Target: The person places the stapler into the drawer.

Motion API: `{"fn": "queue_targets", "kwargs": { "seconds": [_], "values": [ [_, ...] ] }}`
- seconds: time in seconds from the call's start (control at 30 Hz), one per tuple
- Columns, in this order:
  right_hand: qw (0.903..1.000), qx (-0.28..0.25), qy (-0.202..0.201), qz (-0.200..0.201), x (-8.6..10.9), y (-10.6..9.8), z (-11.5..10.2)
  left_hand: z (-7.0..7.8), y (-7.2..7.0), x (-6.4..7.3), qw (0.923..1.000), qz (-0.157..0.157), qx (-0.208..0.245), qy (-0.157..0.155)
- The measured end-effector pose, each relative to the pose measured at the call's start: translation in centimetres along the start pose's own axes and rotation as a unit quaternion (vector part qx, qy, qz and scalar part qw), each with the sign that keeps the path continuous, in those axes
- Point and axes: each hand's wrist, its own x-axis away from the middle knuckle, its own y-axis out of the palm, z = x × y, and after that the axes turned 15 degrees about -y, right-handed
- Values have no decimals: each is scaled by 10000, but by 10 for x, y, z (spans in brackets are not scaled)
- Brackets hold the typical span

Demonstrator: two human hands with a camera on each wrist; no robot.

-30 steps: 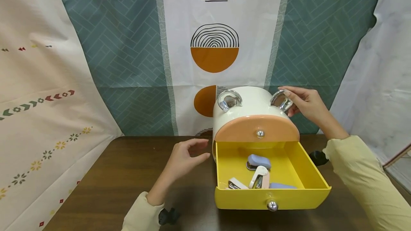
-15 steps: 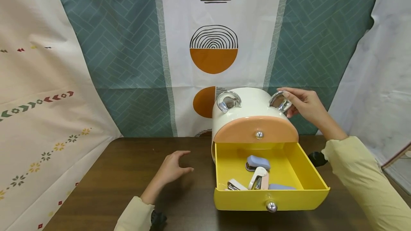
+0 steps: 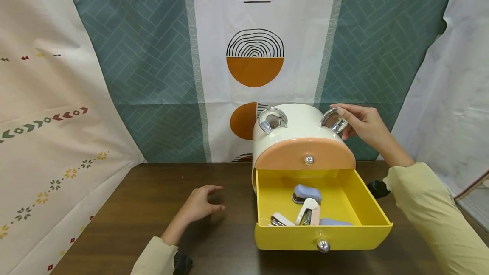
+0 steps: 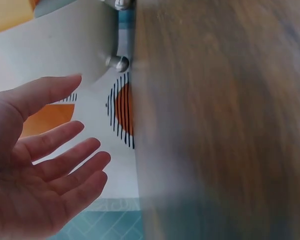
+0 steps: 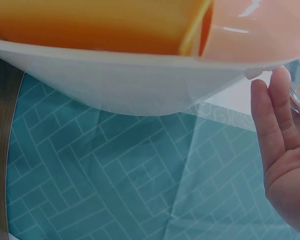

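Note:
A white storage box (image 3: 302, 116) with a rounded top stands on the table, an upper peach drawer (image 3: 294, 152) pushed in and a lower yellow drawer (image 3: 324, 239) pulled out. Two chrome rings stick up from its top like ears. My right hand (image 3: 364, 124) pinches the right chrome ring (image 3: 331, 118) between thumb and fingers. In the yellow drawer lie a lilac stapler (image 3: 307, 192), a white-and-pink stapler (image 3: 308, 212) and more small staplers by the front wall. My left hand (image 3: 196, 205) hovers left of the box, fingers loosely bent with nothing in them.
The dark wooden table (image 3: 145, 207) runs back to a green and white patterned curtain (image 3: 153, 75). A pale cloth (image 3: 57, 96) hangs on the left. The left chrome ring (image 3: 273, 120) stands free of either hand. A round chrome knob (image 3: 323, 245) juts from the yellow drawer's front.
My left hand has drawn back to the left and toward me, away from the box's side. The right hand stays on its ring, and the drawers have not moved.

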Motion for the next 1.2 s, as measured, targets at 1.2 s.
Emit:
{"fn": "queue_targets", "kwargs": {
  "seconds": [1.2],
  "values": [
    [9999,65,100,-8,0,0,-2,79,-49,88,9797,1231,1305,891]
  ]
}}
